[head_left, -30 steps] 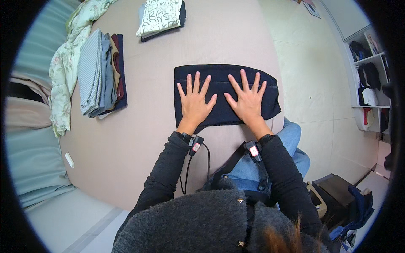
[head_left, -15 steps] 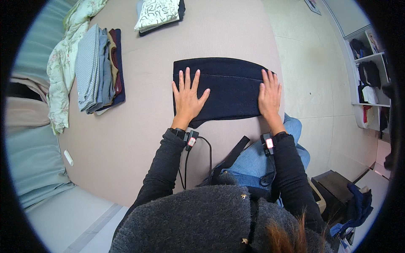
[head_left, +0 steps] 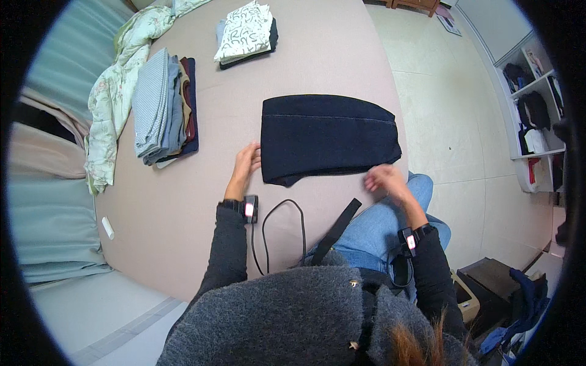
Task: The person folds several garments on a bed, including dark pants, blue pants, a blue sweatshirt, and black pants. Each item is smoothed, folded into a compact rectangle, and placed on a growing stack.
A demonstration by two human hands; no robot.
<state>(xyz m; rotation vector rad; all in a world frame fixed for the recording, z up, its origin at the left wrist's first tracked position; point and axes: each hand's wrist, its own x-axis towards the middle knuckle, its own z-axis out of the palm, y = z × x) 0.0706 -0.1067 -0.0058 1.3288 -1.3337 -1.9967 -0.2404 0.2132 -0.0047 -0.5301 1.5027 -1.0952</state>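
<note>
A dark navy garment, folded into a flat rectangle-like shape with a pale stitched seam near its far edge, lies on the pink-beige bed cover. My left hand is by the garment's left edge, its fingers stretched out and holding nothing; the fingertips come close to the cloth. At the near right corner is my right hand, just below the fabric's edge. Its fingers look bent and are blurred, so whether they pinch any cloth is unclear.
To the left stands a stack of folded clothes beside a crumpled floral quilt. Another folded pile lies at the far side. A small white object rests near the left bed edge. A black cable loops between my arms.
Both hands have left the top of the garment, where they lay flat. The left moved to its left edge, the right drew back to the near right corner. The view has shifted slightly.
</note>
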